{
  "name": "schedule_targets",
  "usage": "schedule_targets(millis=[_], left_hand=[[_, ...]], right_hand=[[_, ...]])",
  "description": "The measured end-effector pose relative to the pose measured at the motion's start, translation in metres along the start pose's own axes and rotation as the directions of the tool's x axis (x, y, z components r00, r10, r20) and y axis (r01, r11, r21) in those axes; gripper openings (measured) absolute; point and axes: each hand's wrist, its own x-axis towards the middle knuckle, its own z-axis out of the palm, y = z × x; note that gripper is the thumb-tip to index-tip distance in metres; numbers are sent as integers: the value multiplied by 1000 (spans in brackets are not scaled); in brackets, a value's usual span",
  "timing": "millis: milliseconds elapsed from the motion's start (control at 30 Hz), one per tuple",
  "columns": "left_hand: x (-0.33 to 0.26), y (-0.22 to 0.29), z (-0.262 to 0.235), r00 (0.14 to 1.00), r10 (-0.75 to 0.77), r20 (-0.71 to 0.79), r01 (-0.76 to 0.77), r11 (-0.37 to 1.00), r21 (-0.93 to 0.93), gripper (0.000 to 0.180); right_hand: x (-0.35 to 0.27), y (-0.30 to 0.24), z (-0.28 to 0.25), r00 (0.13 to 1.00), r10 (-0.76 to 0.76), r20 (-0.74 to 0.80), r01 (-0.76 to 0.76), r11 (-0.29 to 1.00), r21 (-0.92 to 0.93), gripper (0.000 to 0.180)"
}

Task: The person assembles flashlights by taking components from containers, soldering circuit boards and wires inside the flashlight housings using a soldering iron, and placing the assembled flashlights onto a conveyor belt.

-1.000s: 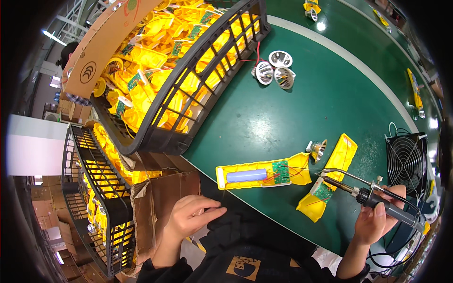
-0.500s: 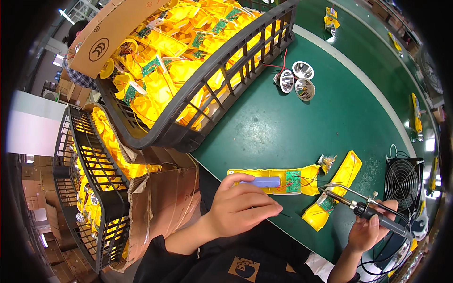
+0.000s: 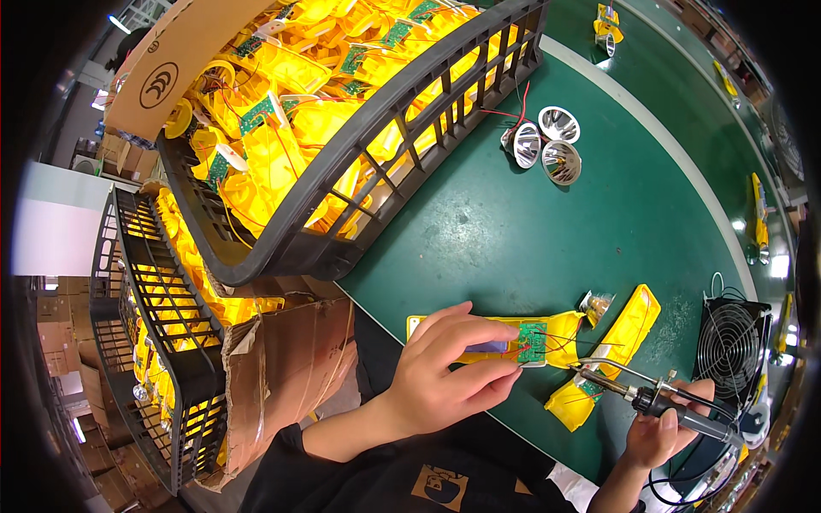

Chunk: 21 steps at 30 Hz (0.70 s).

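My left hand (image 3: 449,368) reaches over a long yellow plastic housing (image 3: 564,329), its thumb and index finger curled at the left edge of a green circuit board (image 3: 533,344). Red wires show between these fingertips; what they pinch is too small to make out. The hand partly covers a blue block (image 3: 489,347) inside the housing. In my right hand (image 3: 657,434) is a soldering iron (image 3: 676,415) with a curved metal tube beside its shaft. Its tip points left, over a second yellow housing (image 3: 629,329) lying slantwise, apart from the first board.
Three silver reflector cups (image 3: 562,162) lie farther back on the green table (image 3: 479,231). A black crate (image 3: 342,184) heaped with yellow housings stands at the left, another crate (image 3: 192,368) below it. A black fan (image 3: 729,342) stands at the right. A small reflector (image 3: 596,306) lies between the housings.
My left hand has moved right, its fingertips now at the circuit board and covering more of the blue block. The soldering iron has shifted slightly down and left. The view has shifted slightly.
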Motion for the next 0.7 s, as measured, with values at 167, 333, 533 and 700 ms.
schedule_targets(millis=[167, 333, 533, 700], left_hand=[[4, 1, -3, 998, -7, 65, 7, 1000, 5, 20], [9, 2, -6, 990, -15, 137, 12, 1000, 16, 20], [14, 4, -7, 982, -51, 180, 49, 999, 14, 20], [17, 5, -8, 979, -67, 192, 65, 998, 17, 18]], right_hand=[[-2, 3, 5, 998, 57, 12, -58, 994, 97, 34], [-3, 3, 19, 992, 125, 20, -126, 991, 42, 37], [-1, 1, 26, 983, 183, 31, -183, 983, 1, 40], [-1, 2, 27, 986, 164, 41, -164, 986, 9, 40]])
